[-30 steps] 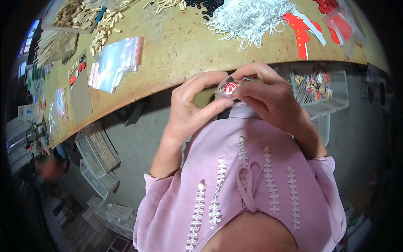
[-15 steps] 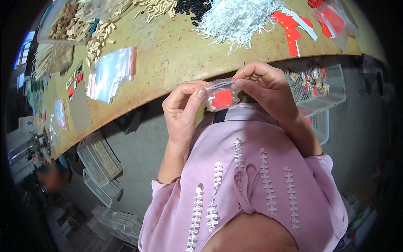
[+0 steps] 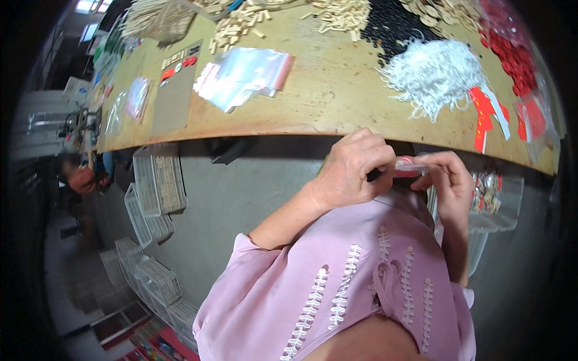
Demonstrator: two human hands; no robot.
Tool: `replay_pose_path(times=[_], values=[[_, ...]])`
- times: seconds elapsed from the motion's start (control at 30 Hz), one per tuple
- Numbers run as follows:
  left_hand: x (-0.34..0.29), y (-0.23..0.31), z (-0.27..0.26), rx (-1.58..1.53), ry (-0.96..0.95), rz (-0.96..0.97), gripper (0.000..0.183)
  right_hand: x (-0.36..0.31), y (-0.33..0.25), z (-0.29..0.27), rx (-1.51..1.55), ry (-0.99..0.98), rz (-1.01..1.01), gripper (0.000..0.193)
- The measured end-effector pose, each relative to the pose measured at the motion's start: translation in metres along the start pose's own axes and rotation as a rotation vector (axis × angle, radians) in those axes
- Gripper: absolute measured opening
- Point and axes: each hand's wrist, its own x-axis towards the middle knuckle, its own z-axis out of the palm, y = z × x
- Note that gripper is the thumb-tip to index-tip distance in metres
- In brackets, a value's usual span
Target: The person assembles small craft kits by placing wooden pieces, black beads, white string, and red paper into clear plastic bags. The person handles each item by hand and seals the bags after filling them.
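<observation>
Just off the table's front edge, my left hand [image 3: 359, 167] is curled with its back up, its fingers closed at the left end of a small clear zip bag [image 3: 410, 167]. From the other side, my right hand [image 3: 448, 179] pinches the bag between thumb and fingers. Red shows through the plastic, but the bag is tilted nearly edge-on and its other contents are hidden. On the table beyond lie a heap of white strings [image 3: 433, 75], a stack of empty clear bags [image 3: 244, 77] and red paper flags [image 3: 483, 117].
Wooden sticks [image 3: 159, 21], small wood pieces [image 3: 238, 29], black beads [image 3: 394, 30] and red discs [image 3: 512, 60] cover the table's [image 3: 337, 90] far side. Below right, a white basket [image 3: 509, 204] holds filled bags. Plastic crates [image 3: 159, 180] stand on the floor at left; another person [image 3: 81, 174] is farther off.
My view has swung left, so the table shifts right in it. The bag has turned from facing me to nearly edge-on, and my left hand has rolled over with its back up.
</observation>
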Motion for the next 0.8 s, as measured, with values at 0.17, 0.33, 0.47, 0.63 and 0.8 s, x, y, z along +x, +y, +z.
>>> replay_pose_path(times=[0.17,0.33,0.47,0.63,0.8], values=[[-0.008,-0.032,-0.04,0.126,0.138,-0.076,0.008,-0.013,0.01,-0.085,-0.369,0.219,-0.11,0.01],[0.006,-0.103,-0.128,0.599,0.554,-0.311,0.034,-0.036,0.026,-0.21,-1.209,0.457,-0.109,0.024],[0.012,-0.159,-0.154,0.625,0.452,-0.466,0.039,-0.031,0.066,-0.268,-1.418,0.459,-0.14,0.031],[-0.003,-0.163,-0.158,0.436,0.531,-0.537,0.022,0.014,0.056,-0.191,-1.124,0.266,-0.261,0.025],[-0.007,-0.168,-0.161,0.474,0.56,-0.521,0.024,0.024,0.023,-0.084,-0.739,0.156,-0.154,0.019]])
